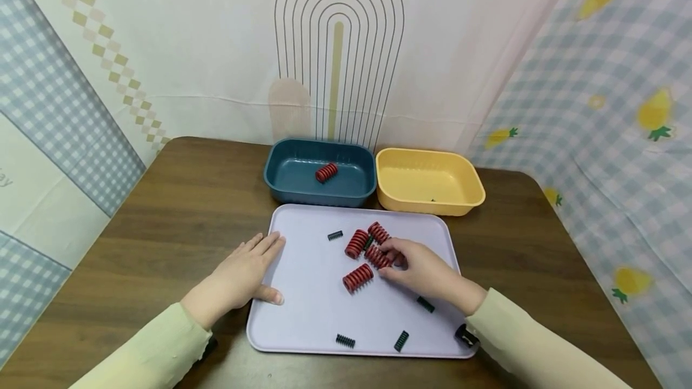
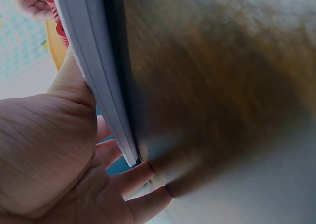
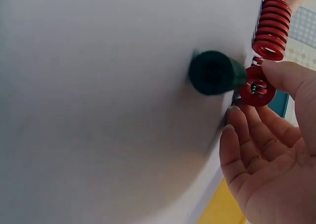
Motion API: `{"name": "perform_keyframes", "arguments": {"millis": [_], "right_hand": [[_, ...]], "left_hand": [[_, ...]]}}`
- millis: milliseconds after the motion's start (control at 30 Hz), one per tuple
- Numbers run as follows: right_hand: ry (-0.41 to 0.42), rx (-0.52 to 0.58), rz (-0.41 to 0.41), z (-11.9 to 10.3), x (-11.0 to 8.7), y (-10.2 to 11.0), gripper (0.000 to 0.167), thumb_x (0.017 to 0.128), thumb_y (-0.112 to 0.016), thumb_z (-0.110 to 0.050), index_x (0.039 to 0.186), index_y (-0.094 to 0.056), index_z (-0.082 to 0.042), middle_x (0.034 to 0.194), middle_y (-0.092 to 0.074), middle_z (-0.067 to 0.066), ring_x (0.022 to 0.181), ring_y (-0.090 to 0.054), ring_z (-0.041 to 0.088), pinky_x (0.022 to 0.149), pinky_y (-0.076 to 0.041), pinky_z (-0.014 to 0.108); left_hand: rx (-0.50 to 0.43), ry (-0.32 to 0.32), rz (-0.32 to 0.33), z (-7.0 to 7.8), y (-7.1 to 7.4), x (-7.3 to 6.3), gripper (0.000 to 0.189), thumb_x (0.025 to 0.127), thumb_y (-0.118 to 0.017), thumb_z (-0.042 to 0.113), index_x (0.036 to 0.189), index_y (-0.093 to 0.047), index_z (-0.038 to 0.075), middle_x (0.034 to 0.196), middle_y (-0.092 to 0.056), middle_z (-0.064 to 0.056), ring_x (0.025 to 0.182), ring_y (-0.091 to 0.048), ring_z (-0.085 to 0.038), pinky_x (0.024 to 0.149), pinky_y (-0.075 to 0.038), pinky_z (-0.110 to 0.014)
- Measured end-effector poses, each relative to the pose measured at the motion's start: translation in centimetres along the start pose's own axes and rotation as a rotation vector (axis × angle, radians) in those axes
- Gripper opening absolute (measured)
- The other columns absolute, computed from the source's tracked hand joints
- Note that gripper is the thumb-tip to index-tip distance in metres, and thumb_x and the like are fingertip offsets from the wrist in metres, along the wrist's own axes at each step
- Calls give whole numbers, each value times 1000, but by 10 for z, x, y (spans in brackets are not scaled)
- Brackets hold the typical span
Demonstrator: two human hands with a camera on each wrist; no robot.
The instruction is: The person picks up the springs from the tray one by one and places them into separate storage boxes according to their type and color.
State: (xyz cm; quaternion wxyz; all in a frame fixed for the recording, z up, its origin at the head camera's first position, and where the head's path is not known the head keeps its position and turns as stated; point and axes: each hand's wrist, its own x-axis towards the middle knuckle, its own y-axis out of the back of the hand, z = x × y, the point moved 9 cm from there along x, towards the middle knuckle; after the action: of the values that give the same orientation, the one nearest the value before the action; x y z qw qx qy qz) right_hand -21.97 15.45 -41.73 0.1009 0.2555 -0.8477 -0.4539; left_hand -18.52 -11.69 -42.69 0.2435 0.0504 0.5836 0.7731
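Observation:
My left hand [image 1: 240, 275] rests on the left rim of the lilac tray [image 1: 303, 317], fingers extended and thumb over the rim. In the left wrist view its fingers reach past the tray edge. On the tray, my right hand [image 1: 424, 266] pinches a red coil spring [image 1: 376, 257] between thumb and fingers; in the right wrist view this spring [image 3: 269, 94] appears end-on. Close around it lie other red springs [image 1: 357, 278] and a small dark green spring [image 1: 369, 242]. Another green spring [image 3: 211, 73] looms nearer the right wrist camera.
Behind the tray stand a blue bin [image 1: 286, 191] with one red spring [image 1: 327, 173] inside and a yellow bin [image 1: 400, 203] with a tiny dark bit showing in it. Several small dark green springs [image 1: 345, 341] are scattered over the tray. A wooden table [image 1: 178, 209] bears everything.

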Motion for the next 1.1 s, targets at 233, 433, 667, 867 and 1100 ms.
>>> {"name": "perform_keyframes", "arguments": {"millis": [233,433,667,867,1100], "right_hand": [[-8,-29,-20,2,-9,4,34,87,-73,-26,118,-63,-16,102,-61,-9,87,-57,9,76,-49,31],[-55,-48,-12,4,-9,3,36,84,-76,-33,115,-65,-17,100,-61,-9,84,-55,10,75,-48,31],[-108,-56,16,6,-10,2,29,81,-79,-31,102,-68,-16,88,-60,-9,79,-55,11,73,-48,33],[-80,-43,66,5,-11,5,27,84,-77,-29,105,-69,-13,89,-61,-8,80,-56,10,73,-49,33],[-37,-5,149,-1,-9,28,28,86,-74,-26,109,-68,-11,95,-61,-6,87,-57,12,78,-51,35]], "left_hand": [[-5,10,-4,-1,1,-1,106,69,-78,54,149,-32,0,155,-26,-20,140,-22,-45,107,-23,-62],[-11,16,-13,-1,-1,-1,106,70,-78,54,149,-32,0,155,-26,-20,140,-22,-45,108,-23,-62],[-14,9,-4,1,-1,-1,106,70,-78,53,149,-33,0,155,-26,-20,140,-22,-45,107,-23,-62],[-12,7,-2,1,0,-2,106,69,-78,53,149,-33,0,155,-27,-20,139,-22,-46,108,-23,-62],[-13,10,2,1,3,-2,106,69,-79,53,149,-33,0,155,-27,-20,140,-22,-45,108,-23,-62]]}}
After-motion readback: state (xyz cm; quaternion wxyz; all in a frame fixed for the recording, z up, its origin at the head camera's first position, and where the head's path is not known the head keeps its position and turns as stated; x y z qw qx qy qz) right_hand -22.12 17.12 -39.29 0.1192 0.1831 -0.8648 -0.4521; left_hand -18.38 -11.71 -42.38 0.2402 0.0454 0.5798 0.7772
